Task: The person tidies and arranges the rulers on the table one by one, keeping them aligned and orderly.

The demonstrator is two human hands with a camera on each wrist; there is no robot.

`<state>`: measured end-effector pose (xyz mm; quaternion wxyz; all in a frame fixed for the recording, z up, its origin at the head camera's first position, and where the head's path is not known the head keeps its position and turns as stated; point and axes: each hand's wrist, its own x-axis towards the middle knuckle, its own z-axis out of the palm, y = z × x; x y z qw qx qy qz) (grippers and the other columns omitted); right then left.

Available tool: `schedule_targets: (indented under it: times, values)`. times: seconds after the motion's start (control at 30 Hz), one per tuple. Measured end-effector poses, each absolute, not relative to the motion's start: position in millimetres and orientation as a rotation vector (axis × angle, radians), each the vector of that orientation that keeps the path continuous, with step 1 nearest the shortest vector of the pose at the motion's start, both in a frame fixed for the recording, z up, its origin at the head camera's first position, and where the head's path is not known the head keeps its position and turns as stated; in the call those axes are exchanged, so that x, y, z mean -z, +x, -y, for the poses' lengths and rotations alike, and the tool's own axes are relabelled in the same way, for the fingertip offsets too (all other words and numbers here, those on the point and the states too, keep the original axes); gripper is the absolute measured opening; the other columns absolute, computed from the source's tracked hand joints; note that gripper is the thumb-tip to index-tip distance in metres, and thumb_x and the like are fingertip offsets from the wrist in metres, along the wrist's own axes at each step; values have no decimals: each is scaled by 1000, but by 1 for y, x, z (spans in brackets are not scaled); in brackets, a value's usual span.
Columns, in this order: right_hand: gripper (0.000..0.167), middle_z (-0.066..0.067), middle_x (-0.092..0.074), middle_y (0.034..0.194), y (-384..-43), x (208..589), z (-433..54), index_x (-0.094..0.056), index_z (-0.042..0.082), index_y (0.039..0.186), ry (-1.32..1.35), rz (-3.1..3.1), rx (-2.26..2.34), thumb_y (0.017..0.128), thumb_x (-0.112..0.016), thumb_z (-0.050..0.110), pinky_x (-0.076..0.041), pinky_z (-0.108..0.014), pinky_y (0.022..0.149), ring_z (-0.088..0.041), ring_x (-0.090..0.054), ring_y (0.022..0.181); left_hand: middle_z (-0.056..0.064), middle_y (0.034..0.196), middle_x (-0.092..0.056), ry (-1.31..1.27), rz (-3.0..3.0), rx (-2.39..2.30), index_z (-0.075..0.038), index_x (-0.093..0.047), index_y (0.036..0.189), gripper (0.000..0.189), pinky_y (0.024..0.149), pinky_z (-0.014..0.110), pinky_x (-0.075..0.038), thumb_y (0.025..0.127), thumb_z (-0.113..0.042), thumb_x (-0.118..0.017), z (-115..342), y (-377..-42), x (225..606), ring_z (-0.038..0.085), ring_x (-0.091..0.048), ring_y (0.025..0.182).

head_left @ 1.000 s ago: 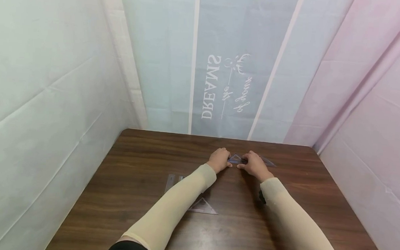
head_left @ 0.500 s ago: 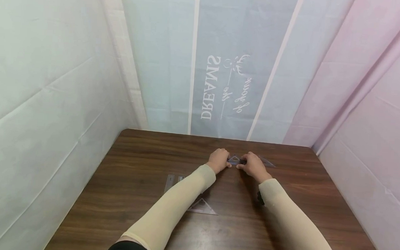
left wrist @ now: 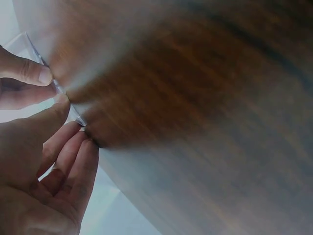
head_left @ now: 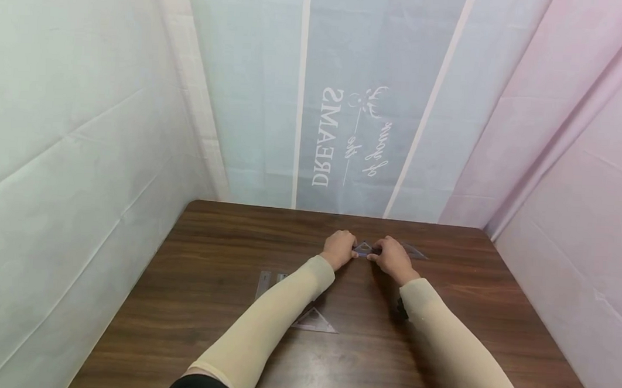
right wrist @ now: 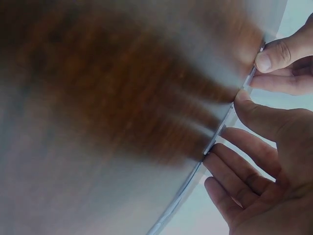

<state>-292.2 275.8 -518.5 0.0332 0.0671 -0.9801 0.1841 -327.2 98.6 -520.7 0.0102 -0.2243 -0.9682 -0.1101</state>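
Note:
Near the far edge of the table, a small clear bluish set square (head_left: 363,250) lies between my two hands. My left hand (head_left: 339,249) pinches its left end, thumb at the near edge. The right end is pinched by my right hand (head_left: 394,259). In the left wrist view the left thumb (left wrist: 55,110) touches the set square's thin edge (left wrist: 77,116). From the right wrist, the right thumb (right wrist: 252,105) presses on that edge too. Just past my right hand lies another clear set square (head_left: 416,251), partly hidden by the fingers.
A clear set square (head_left: 316,323) lies nearer, partly under my left forearm. Beside it are a clear ruler (head_left: 263,282) and another clear strip (head_left: 281,277), mostly covered by the sleeve. Curtains (head_left: 256,126) stand behind the brown table (head_left: 224,242) and along both sides.
The hands keep their grip on the set square. My right hand and forearm have shifted very slightly left; the set square has barely moved.

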Motion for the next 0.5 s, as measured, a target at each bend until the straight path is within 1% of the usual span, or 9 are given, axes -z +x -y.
schedule_targets:
  times: [0.2,0.4,0.5]
  values:
    - [33,-18,-65,109,-291,518,-275,-76,-4,123,198,3003,-574,99,-81,17,-57,-55,92,-34,-67,99,-2,125,-73,-683,3040,353,-18,-79,125,34,92,32,-58,99,-40,-78,-98,-326,517,16,-67,115]
    - [25,-17,-66,105,-290,514,-271,-78,-3,116,216,3000,-535,99,-80,16,-57,-52,85,-30,-66,91,-3,121,-73,-667,3044,306,-20,-79,123,31,88,33,-59,101,-41,-77,-100,-326,516,15,-66,111]
    - [24,-17,-66,105,-289,514,-270,-78,-3,114,209,3003,-513,99,-79,15,-58,-52,85,-30,-67,91,-2,119,-72,-666,3044,277,-21,-79,124,30,87,34,-59,102,-42,-75,-101,-327,517,16,-66,110]
